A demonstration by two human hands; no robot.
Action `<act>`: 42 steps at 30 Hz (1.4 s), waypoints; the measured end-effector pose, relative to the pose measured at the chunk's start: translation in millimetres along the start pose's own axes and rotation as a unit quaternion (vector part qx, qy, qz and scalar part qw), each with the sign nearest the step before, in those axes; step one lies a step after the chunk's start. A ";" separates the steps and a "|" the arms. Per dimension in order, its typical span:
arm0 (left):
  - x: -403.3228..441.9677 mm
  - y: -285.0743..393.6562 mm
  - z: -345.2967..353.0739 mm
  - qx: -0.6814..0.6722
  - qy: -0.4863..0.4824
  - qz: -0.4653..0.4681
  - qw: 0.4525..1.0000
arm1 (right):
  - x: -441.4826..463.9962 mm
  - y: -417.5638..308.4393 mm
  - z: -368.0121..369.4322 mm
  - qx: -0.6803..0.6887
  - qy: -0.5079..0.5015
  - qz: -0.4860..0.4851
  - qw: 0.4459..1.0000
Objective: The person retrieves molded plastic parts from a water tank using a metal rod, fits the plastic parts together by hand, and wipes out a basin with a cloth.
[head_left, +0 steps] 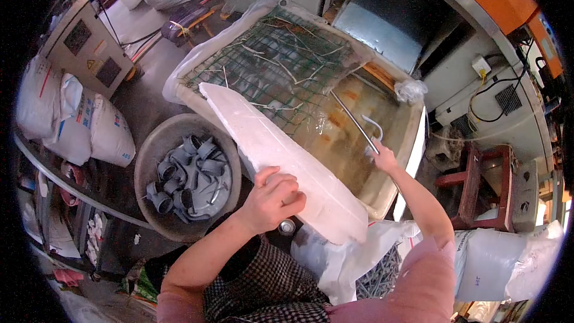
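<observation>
- Gripping a metal rod (pixel 353 116) by its near end: right hand (pixel 384 157), fingers closed, a curved grey piece (pixel 375 127) just beside.
- Left of that grip, left hand (pixel 273 200) bends over a white board (pixel 287 158); pinching, cannot tell.
- Beyond both, green netting (pixel 281 54).

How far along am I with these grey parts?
The grey parts in the round basin look done. Your right hand holds a metal rod and a curved piece over the tank. Pieces under the green net probably remain; I can't tell how many.
</observation>
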State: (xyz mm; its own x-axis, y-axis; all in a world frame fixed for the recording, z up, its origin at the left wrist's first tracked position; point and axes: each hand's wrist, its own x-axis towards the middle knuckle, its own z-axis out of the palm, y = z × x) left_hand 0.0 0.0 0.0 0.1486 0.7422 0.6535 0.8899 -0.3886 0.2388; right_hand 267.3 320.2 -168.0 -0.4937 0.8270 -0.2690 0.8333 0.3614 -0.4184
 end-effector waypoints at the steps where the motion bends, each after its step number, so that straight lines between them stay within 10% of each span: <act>1: 1.1 -0.8 0.6 0.004 0.006 0.001 1.000 | -10.2 1.4 -3.1 0.005 -0.005 -0.004 1.000; 26: -1.2 -12.4 13.6 0.008 0.035 -0.001 0.999 | 156.8 -67.6 71.1 0.075 0.041 -0.031 0.996; 42: -0.9 -7.8 19.0 -0.001 0.049 -0.002 0.999 | 101.5 -34.0 67.3 0.043 0.068 -0.056 0.995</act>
State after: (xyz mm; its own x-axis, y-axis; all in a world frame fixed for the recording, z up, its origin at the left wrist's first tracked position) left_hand 1.1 12.7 -16.1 0.1025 0.6868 0.7196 0.8894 -0.3873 0.2430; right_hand 172.1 362.9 -239.5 -0.5385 0.8367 -0.0992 0.7483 0.4208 -0.5128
